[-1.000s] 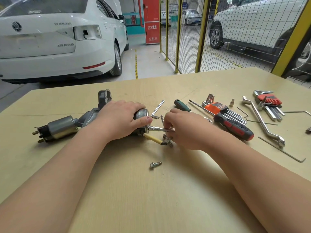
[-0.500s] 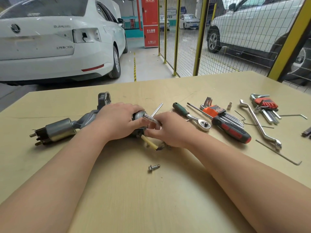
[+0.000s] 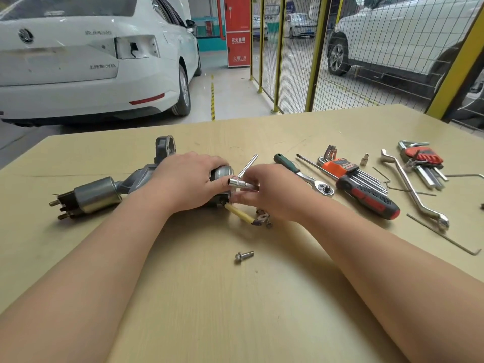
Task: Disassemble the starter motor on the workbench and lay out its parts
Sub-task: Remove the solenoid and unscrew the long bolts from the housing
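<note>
The starter (image 3: 136,179) lies on its side on the worktop (image 3: 209,310), left of centre, with its solenoid (image 3: 94,195) pointing left and its nose casting (image 3: 164,148) towards the far edge. The left hand (image 3: 188,182) is curled over the motor body, gripping it, thumb by the end cap. The right hand (image 3: 272,192) pinches a small socket driver (image 3: 241,184) in its fingertips, the socket end level and just at the end cap. A steel key (image 3: 248,165) slants up behind those fingers. A yellow lead (image 3: 239,212) runs out from under the motor towards the near side. 1 bolt (image 3: 244,255) lies loose nearer the person, between the forearms.

To the right lie a ratchet (image 3: 303,175), an orange hex set (image 3: 340,167), a screwdriver (image 3: 366,197), a bent spanner (image 3: 413,189) and a red hex set (image 3: 424,158). A white car (image 3: 78,61) stands beyond the worktop.
</note>
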Tool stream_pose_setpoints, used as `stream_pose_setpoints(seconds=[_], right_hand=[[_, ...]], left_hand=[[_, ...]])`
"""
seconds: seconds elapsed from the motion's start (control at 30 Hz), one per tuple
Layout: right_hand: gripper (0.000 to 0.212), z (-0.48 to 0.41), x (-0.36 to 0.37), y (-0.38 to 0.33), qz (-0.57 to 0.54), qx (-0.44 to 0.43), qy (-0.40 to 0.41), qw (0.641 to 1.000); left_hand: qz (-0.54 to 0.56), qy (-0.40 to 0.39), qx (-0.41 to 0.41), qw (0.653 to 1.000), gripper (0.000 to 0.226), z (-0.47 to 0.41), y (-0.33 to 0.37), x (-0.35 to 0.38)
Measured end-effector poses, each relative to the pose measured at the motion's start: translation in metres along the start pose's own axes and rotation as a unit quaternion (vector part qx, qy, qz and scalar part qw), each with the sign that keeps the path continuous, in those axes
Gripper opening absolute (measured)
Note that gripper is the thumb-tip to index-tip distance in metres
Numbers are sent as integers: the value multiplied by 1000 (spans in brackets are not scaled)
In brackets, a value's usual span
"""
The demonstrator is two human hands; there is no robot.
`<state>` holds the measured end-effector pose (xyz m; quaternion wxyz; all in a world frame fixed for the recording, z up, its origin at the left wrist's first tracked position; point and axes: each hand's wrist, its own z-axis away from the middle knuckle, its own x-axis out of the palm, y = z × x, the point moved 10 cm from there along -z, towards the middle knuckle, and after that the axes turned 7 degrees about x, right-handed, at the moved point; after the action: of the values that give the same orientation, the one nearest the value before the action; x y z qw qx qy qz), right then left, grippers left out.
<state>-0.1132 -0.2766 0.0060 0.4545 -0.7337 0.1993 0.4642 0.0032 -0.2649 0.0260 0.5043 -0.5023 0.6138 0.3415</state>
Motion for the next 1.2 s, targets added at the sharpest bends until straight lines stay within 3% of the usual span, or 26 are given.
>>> stream_pose_setpoints(seconds=[0.1,0.23,0.43,0.63,0.87,1.2], right_hand=[[34,2,-2,5,48,-1,5,999],[26,5,-3,0,-13,-8,-1,1000],[30,7,5,-10,8,-20,-13,1000],[11,9,11,-5,-25,-11,-16,999],[34,8,13,-7,-66,2,-28,997],[32,8,8,-2,-80,-7,-10,997]], left_hand=[[-1,-1,-6,1000,64,0,0,0],[-2,8,0,1000,63,0,1,-1],[-3,8,0,1000,53,0,-1,1],[5,10,-2,1000,57,0,-1,0],[10,12,1,1000,64,-1,-1,-1],[5,14,5,1000,49,0,-1,0]])
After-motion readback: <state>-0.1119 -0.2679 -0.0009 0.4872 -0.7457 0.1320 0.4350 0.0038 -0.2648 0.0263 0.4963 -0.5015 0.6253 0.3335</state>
